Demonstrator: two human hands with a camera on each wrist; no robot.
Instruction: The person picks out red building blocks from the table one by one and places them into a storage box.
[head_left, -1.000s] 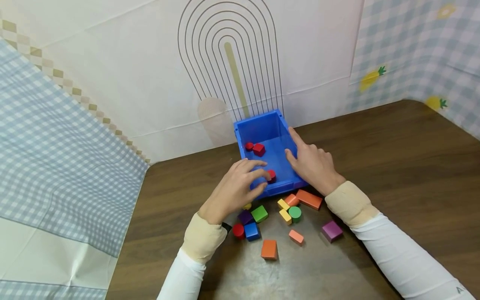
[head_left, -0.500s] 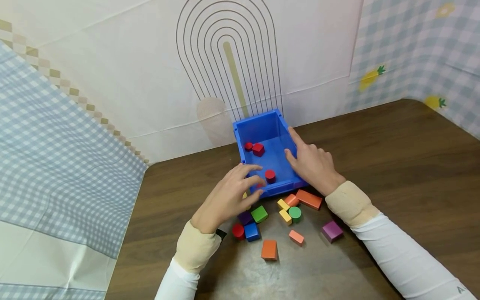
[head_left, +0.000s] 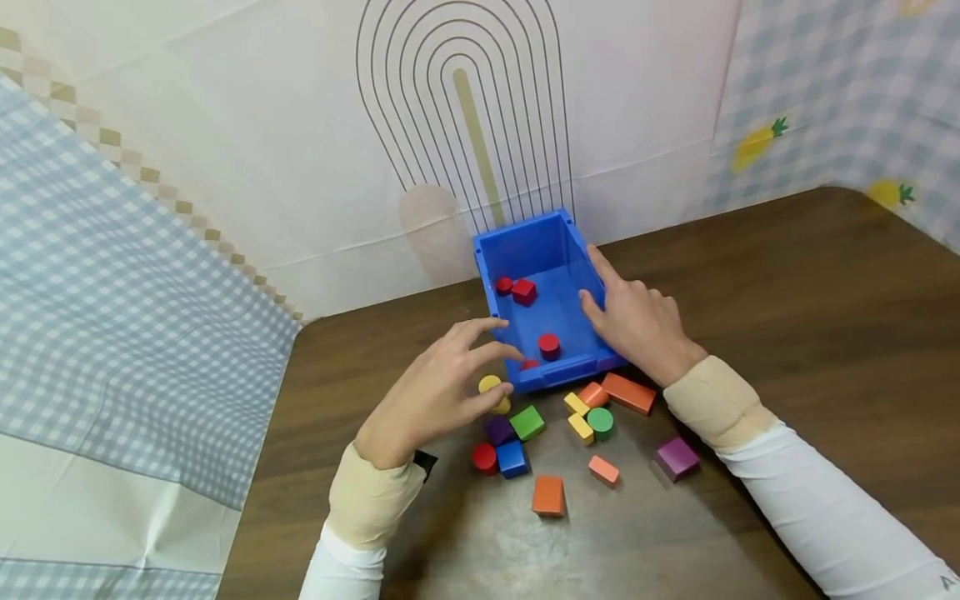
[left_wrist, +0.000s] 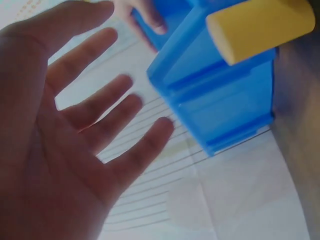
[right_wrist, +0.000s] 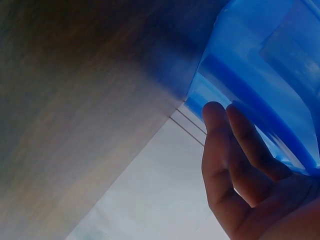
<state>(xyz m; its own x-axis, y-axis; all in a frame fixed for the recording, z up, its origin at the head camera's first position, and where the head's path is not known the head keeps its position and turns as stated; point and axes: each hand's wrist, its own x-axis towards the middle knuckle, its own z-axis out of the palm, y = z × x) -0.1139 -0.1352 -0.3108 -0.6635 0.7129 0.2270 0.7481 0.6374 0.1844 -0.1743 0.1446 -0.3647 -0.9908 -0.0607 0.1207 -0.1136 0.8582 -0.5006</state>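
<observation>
A blue plastic bin (head_left: 562,304) stands against the back cloth with several red blocks inside, among them a red cube (head_left: 523,292) and a red cylinder (head_left: 549,347). My right hand (head_left: 641,325) holds the bin's right wall, thumb on the inner side and fingers along the outside. My left hand (head_left: 438,383) hovers by the bin's front left corner, fingers spread and holding nothing. Nearest to it is a yellow cylinder (left_wrist: 262,27), partly covered by the hand in the head view. A red block (head_left: 529,364) lies in the bin's near left corner, close to the left fingertips.
Loose blocks lie in front of the bin: green (head_left: 527,423), dark purple (head_left: 499,430), blue (head_left: 513,459), a red cylinder (head_left: 484,458), a green cylinder (head_left: 600,423), orange (head_left: 548,496), purple (head_left: 677,458), and several others. A patterned cloth (head_left: 322,150) hangs behind the wooden table (head_left: 360,350).
My left hand has drawn back from over the bin, down and to the left, uncovering a red block in the bin and the yellow cylinder. The right hand keeps its place on the bin.
</observation>
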